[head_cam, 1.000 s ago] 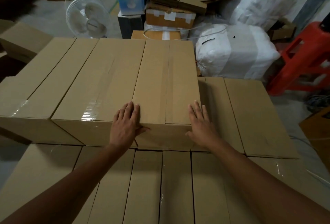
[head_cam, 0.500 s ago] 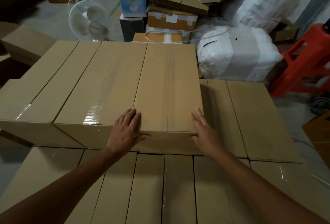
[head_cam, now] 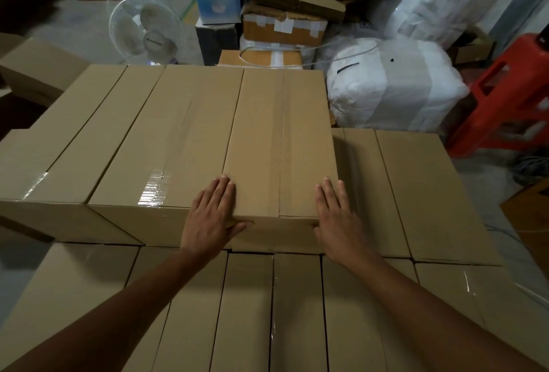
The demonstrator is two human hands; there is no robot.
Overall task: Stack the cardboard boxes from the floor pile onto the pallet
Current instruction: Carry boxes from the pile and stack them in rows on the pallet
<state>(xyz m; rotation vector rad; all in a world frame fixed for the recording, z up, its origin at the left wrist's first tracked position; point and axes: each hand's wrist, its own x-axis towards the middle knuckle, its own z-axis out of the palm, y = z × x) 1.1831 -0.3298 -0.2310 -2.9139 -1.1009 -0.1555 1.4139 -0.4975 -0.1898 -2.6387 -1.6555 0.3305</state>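
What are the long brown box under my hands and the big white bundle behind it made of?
Long brown box: matte cardboard, creased folds, taped top seam. Big white bundle: probably plastic sacking, wrinkled, faintly shiny, grey-taped.

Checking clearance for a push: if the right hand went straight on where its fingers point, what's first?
Way looks free: the right hand would slide along the right edge of the top box. Past its far end, probably the white wrapped bundle; depth unclear.
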